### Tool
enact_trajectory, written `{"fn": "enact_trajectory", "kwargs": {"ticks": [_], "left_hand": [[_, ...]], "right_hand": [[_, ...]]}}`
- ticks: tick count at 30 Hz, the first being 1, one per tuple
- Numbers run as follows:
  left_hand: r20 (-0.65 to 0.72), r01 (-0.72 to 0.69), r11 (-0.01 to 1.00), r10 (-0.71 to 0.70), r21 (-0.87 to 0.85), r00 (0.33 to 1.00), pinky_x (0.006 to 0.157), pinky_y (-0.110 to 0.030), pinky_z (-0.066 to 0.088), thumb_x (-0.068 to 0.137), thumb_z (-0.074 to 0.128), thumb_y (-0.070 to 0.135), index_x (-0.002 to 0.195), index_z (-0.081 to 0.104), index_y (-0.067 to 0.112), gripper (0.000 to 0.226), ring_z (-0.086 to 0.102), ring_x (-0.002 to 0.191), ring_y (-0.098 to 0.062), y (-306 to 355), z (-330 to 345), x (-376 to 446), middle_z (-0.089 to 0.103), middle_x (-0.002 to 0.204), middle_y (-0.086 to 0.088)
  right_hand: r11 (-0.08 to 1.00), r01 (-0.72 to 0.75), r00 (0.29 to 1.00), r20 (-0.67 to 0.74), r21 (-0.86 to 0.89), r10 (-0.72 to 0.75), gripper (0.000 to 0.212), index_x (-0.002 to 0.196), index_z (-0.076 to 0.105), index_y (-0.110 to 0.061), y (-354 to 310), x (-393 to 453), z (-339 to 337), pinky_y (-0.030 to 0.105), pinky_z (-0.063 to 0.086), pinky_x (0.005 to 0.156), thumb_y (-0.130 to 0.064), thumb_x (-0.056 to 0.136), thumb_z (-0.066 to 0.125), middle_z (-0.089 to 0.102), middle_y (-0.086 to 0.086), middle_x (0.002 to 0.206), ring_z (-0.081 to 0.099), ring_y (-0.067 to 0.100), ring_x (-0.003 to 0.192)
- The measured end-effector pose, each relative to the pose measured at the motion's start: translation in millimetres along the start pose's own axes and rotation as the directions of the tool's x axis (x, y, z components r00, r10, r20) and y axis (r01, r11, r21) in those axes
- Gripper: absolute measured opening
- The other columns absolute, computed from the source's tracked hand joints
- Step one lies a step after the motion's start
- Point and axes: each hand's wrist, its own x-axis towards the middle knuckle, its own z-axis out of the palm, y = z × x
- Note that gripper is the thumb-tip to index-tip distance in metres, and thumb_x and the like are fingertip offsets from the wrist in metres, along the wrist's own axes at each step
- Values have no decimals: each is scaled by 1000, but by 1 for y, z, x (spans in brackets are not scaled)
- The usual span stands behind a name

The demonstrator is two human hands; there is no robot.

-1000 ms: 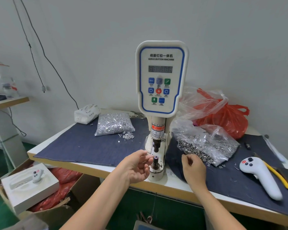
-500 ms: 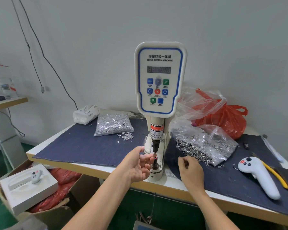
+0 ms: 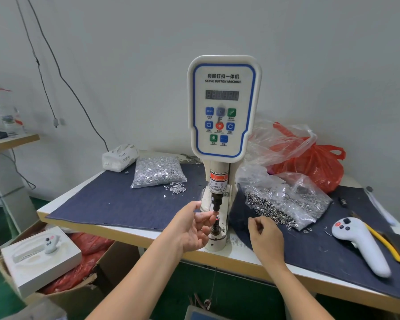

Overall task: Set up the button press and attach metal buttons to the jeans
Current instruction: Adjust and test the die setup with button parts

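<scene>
The white servo button machine (image 3: 224,107) stands at the table's front edge, its black upper punch (image 3: 216,203) above the lower die (image 3: 215,230), where a red light dot glows. My left hand (image 3: 192,227) reaches in from the left; thumb and curled fingers pinch a small metal button part in the gap between punch and die. My right hand (image 3: 264,236) rests on the dark denim (image 3: 106,204) just right of the machine, fingers curled under, their contents hidden. It lies beside an open bag of ring-shaped metal buttons (image 3: 284,204). A sealed bag of silver tacks (image 3: 157,170) lies left.
A white handheld controller (image 3: 360,245) and a yellow-handled tool (image 3: 383,245) lie at the right. Red and clear plastic bags (image 3: 310,155) sit behind the machine, a tissue pack (image 3: 119,157) at back left. A cardboard box with a white case (image 3: 39,259) stands on the floor, left.
My left hand has moved in closer, its fingertips now between punch and die. My right hand has drawn slightly back from the button bag. The view has shifted a little.
</scene>
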Motion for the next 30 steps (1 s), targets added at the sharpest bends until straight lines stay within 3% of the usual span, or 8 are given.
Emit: {"fn": "enact_trajectory", "kwargs": {"ticks": [2, 8, 30], "left_hand": [[-9, -7, 1000, 8, 11, 1000, 38, -16, 32, 94, 42, 39, 91, 72, 4, 46, 38, 46, -7, 0, 0, 0, 61, 63, 0], [-18, -16, 999, 16, 30, 1000, 38, -17, 32, 93, 43, 39, 99, 70, 5, 43, 39, 45, -8, 1, 1, 1, 61, 61, 0], [-14, -24, 999, 24, 48, 1000, 36, -16, 25, 92, 47, 39, 87, 70, 6, 41, 33, 43, -8, 4, -2, 5, 60, 62, -1]], "right_hand": [[1000, 1, 1000, 1, -1, -1, 21, 72, 56, -18, 0, 0, 0, 17, 31, 55, -22, 93, 54, 56, -1, 74, 49, 6, 67], [1000, 4, 1000, 1, -8, -4, 22, 72, 55, -17, -1, 0, -1, 17, 31, 54, -21, 93, 54, 55, 0, 74, 49, 6, 67], [999, 7, 1000, -9, -37, -8, 19, 74, 57, -16, -1, -1, 0, 15, 31, 54, -20, 93, 55, 56, -1, 75, 50, 6, 67]]}}
